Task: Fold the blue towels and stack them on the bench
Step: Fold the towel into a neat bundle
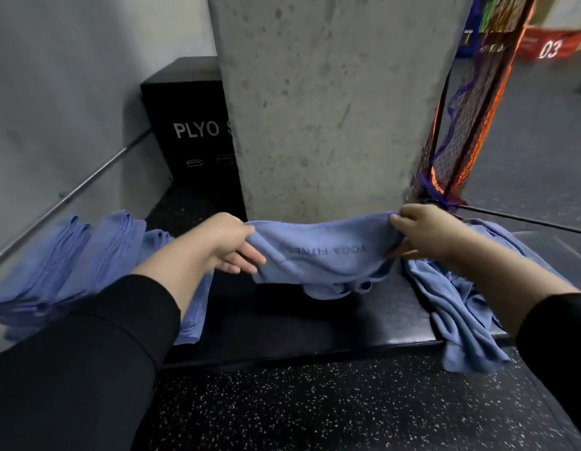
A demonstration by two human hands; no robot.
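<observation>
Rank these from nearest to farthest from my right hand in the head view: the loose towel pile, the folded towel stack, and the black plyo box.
From the right hand:
1. Loose towel pile, just below it at the bench's right end.
2. Black plyo box, up left behind the pillar.
3. Folded towel stack, far left.

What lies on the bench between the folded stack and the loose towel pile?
In the head view, bare black bench top, with the held towel hanging above it.

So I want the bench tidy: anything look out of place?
Yes. The heap of unfolded towels at the right end of the bench is crumpled, and one corner spills over the front edge towards the floor.
</observation>
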